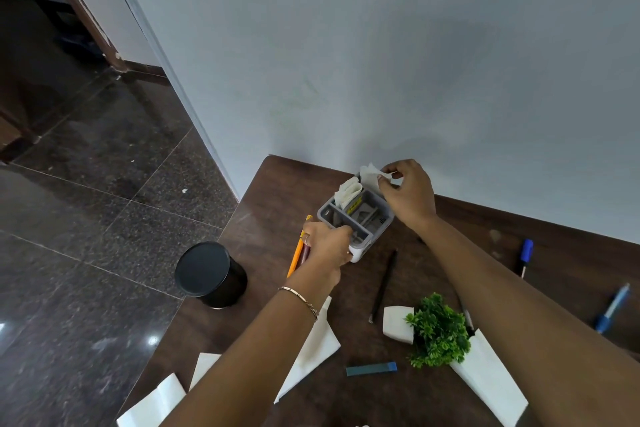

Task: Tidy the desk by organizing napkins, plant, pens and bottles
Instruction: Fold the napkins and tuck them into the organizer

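Napkin [369, 174]: standing upright in the organizer's [377, 218] far compartment, near the desk's [277, 191] far-left corner. Right hand [408, 196] is pinching its top edge from directly above; left hand [325, 244] is gripping the organizer's near corner.

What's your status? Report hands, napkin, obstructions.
Left hand grips grey plastic compartment organizer. Right hand pinches white paper napkin at its back compartment. Nothing in the way; green plant in white pot lies tipped nearby.
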